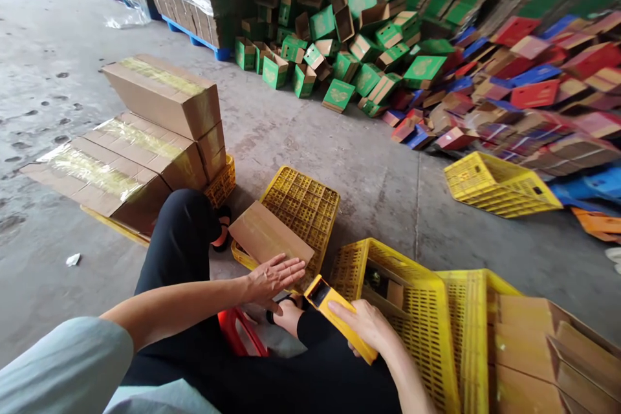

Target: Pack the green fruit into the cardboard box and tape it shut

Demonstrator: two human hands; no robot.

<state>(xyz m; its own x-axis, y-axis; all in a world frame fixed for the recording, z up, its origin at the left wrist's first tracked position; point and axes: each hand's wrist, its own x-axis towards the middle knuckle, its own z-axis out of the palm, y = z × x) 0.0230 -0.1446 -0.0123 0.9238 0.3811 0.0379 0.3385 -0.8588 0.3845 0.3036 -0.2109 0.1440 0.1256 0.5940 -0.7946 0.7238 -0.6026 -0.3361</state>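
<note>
A closed cardboard box (269,233) with a tape strip along its top rests on an upturned yellow crate (310,197) in front of me. My left hand (274,279) lies over the near right end of the box, palm down and fingers stretched out. In my right hand (363,323) is a yellow tape dispenser (334,310), its dark-windowed head close to the left fingertips and the box's near edge. The right fingers are wrapped round its body, partly hidden beneath it.
Taped cardboard boxes (160,155) are stacked at my left. Beside my right knee stand a yellow crate (422,310) and several cardboard boxes (526,349). Green cartons (339,94) and red and blue cartons (533,94) lie heaped beyond. Another yellow crate (499,187) stands right. A red stool (242,333) shows beneath me.
</note>
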